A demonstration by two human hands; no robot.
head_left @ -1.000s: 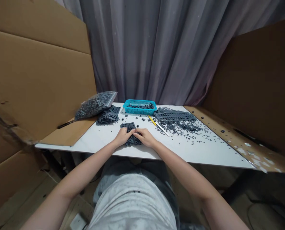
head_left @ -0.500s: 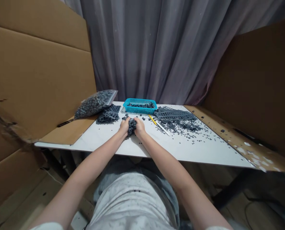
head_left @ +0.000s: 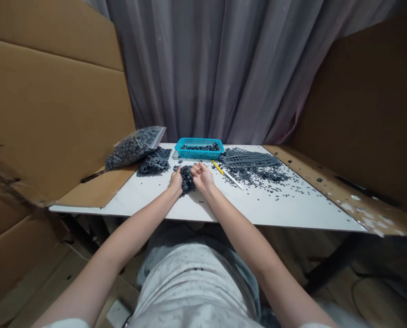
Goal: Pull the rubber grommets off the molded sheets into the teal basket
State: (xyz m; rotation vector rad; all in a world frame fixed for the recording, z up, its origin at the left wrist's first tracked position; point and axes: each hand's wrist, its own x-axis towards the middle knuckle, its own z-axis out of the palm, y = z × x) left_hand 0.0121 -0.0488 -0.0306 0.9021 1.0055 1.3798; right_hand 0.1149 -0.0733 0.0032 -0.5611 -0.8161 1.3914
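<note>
A dark grey perforated foam-like sheet [head_left: 187, 180] is held above the white table between my hands. My left hand [head_left: 176, 181] grips its left edge, thumb on top. Curled fingers on my right hand [head_left: 203, 176] sit at the sheet's upper right; whatever they pinch is too small to make out. Just beyond my hands stands a turquoise plastic basket [head_left: 199, 155] with small dark pieces inside. A yellow-and-white craft knife or similar slim tool [head_left: 228, 174] lies to the right of my right hand.
Perforated dark sheets [head_left: 251, 159] lie at the right among many scattered bits [head_left: 258, 175]. More sheets [head_left: 154, 163] are stacked at the left, beside a zip bag [head_left: 135, 146] full of dark pieces. Cardboard walls [head_left: 53, 100] flank the white table [head_left: 148, 196]; a grey curtain [head_left: 196, 68] hangs behind.
My right hand has turned and lifted slightly, its fingers now curled up off the sheet's right edge. My left hand keeps its hold. The view has shifted a little.
</note>
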